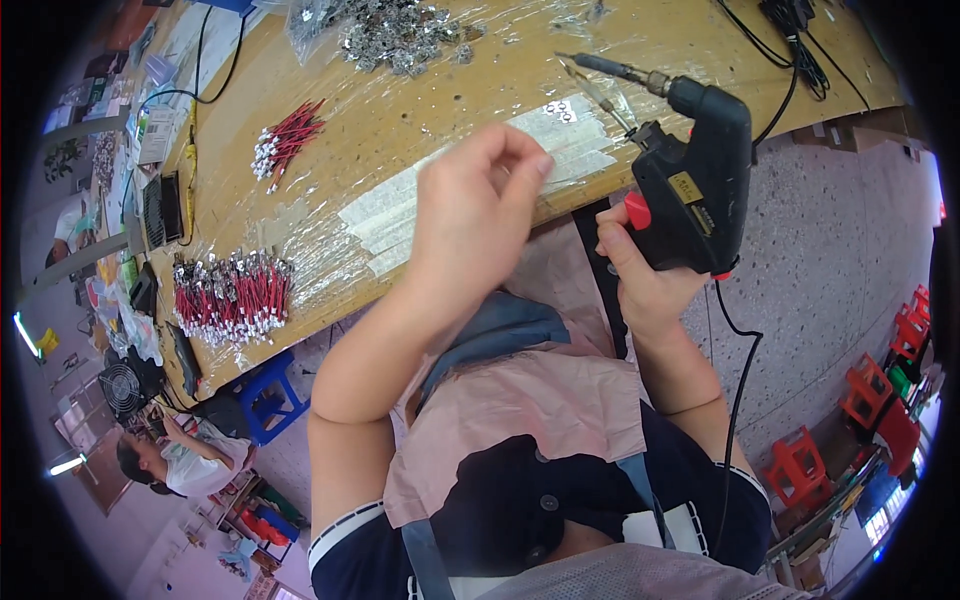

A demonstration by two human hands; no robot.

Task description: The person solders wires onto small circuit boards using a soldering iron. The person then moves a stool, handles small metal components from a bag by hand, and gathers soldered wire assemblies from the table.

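Observation:
My right hand (650, 280) grips a black soldering gun (695, 170) with a red trigger, its metal tip and feed tube reaching left over the table edge. Curled above pale tape strips (385, 220) on the table is my left hand (475, 200), thumb and fingers drawn together; whatever they may pinch is too small or hidden to make out. Small metal pieces (562, 111) lie on the tape's far right end, just below the gun's tip.
Red wires with white connectors (287, 140) lie at the left, and a larger wire bundle (235, 295) sits nearer. A heap of small metal parts (400, 38) is at the back. The gun's cord (738, 400) hangs to my right. Another person (185, 460) sits far left.

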